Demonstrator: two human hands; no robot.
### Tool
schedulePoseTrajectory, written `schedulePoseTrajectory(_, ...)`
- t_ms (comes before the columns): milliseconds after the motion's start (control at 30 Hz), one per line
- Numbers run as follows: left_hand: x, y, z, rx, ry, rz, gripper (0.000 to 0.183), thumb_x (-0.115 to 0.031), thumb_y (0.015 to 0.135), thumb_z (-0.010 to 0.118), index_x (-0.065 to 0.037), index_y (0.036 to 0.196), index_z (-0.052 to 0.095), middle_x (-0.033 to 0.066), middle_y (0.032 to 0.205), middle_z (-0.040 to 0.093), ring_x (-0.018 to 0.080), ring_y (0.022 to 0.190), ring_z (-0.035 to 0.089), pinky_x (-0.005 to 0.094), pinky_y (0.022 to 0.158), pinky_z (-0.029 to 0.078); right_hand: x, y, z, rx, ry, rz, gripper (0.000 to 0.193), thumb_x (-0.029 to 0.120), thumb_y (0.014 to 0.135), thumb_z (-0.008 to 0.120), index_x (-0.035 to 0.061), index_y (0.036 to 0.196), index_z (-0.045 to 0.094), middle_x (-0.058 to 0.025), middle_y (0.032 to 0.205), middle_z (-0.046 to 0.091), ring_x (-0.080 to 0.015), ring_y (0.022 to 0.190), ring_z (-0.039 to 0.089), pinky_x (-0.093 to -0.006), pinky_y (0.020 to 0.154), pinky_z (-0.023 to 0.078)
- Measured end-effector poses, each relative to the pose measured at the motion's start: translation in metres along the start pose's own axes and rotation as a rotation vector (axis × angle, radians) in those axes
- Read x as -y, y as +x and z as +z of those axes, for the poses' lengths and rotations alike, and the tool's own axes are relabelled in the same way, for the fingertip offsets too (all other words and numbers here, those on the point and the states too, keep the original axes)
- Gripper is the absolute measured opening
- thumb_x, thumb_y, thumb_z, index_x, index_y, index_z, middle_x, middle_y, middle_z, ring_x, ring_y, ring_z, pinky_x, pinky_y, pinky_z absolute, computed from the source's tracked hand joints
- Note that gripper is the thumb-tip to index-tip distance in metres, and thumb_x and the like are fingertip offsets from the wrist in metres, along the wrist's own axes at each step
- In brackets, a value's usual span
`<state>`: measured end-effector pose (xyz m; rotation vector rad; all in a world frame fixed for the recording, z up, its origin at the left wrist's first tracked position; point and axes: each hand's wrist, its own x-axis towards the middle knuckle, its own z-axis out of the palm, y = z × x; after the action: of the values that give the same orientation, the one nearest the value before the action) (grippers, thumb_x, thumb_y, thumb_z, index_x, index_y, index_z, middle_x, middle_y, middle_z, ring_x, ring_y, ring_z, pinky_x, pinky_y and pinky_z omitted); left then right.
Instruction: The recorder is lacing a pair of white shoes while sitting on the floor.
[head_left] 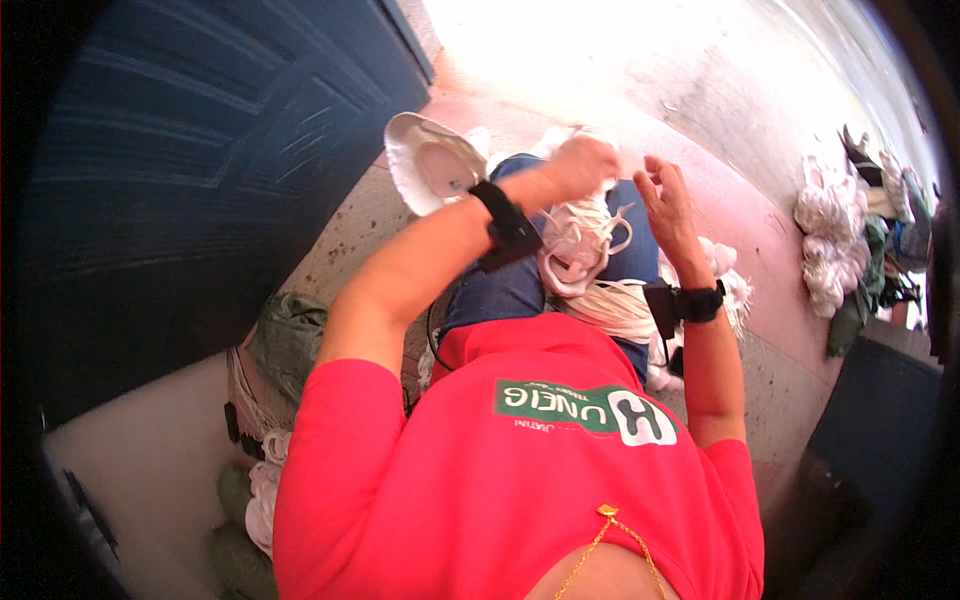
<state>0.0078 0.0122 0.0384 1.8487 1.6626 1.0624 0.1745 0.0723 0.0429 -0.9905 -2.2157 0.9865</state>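
A pale pink and white lace-up shoe (577,245) lies on my lap between my thighs, its heel opening toward me. Its white laces (600,222) are loose, with one loop standing out on the right. Above the toe end, my left hand (585,165) is closed and slightly blurred; what its fingers grip is hidden. To the right of the shoe my right hand (668,200) is raised, fingers bent toward the thumb. Against the bright ground I cannot make out anything between them. A bundle of white laces (615,308) lies across my right thigh.
A white oval container (432,165) stands beyond my left knee. The dark blue door (220,150) rises at the left. More white shoes (722,268) lie beside my right leg, and a pile of pale shoes (832,230) stands at the far right. A green sack (288,340) sits by my left elbow.
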Motion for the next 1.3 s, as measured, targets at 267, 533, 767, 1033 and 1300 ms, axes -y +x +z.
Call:
schedulePoseTrajectory(267, 0.155, -0.091, -0.131, 0.323, 0.549, -0.522, 0.039, -0.039, 0.086, 0.035, -0.016, 0.112, 0.051, 0.0114, 0.114, 0.051, 0.0287, 0.109, 0.044, 0.0457, 0.088, 0.032, -0.073, -0.057, -0.052, -0.184, -0.042, 0.277, 0.036, 0.012, 0.082, 0.054, -0.0032, 0.113, 0.045, -0.0119, 0.088, 0.056, -0.0178, 0.078, 0.054, -0.0288, 0.070, 0.044)
schedulePoseTrajectory(533, 0.130, -0.198, -0.161, -0.093, 0.279, -0.700, 0.015, -0.015, 0.076, 0.061, -0.001, 0.080, 0.058, 0.0196, 0.073, 0.056, 0.0305, 0.067, 0.056, 0.0332, 0.062, 0.043, -0.076, -0.080, -0.027, 0.015, -0.023, 0.272, 0.021, 0.012, 0.080, 0.054, -0.0015, 0.096, 0.058, -0.0115, 0.080, 0.061, -0.0157, 0.072, 0.057, -0.0280, 0.064, 0.045)
schedulePoseTrajectory(767, 0.007, -0.139, -0.193, -0.598, -0.215, -0.623, 0.012, -0.005, 0.076, 0.056, 0.000, 0.088, 0.054, 0.0083, 0.074, 0.060, 0.0142, 0.063, 0.056, 0.0244, 0.057, 0.044, -0.023, -0.075, 0.022, 0.293, -0.249, -0.001, 0.016, 0.000, 0.071, 0.046, 0.0022, 0.087, 0.045, -0.0207, 0.073, 0.054, -0.0384, 0.074, 0.053, -0.0470, 0.061, 0.040)
schedulePoseTrajectory(1033, -0.059, -0.104, -0.158, -0.356, -0.620, -0.717, 0.034, -0.011, 0.075, 0.061, 0.000, 0.103, 0.045, 0.0085, 0.074, 0.058, 0.0111, 0.052, 0.055, 0.0225, 0.039, 0.045, -0.027, -0.084, 0.008, 0.370, -0.441, -0.135, 0.016, 0.004, 0.073, 0.050, 0.0017, 0.088, 0.044, -0.0200, 0.075, 0.054, -0.0367, 0.074, 0.053, -0.0439, 0.064, 0.041)
schedulePoseTrajectory(1300, -0.055, -0.088, -0.129, -0.183, -0.407, -0.573, 0.047, -0.021, 0.074, 0.066, 0.002, 0.107, 0.041, 0.0076, 0.073, 0.055, 0.0107, 0.053, 0.054, 0.0222, 0.041, 0.044, 0.131, -0.035, 0.084, 0.670, -0.131, -0.189, 0.051, 0.048, 0.078, 0.051, 0.0016, 0.098, 0.051, -0.0222, 0.081, 0.057, -0.0372, 0.074, 0.057, -0.0442, 0.064, 0.045)
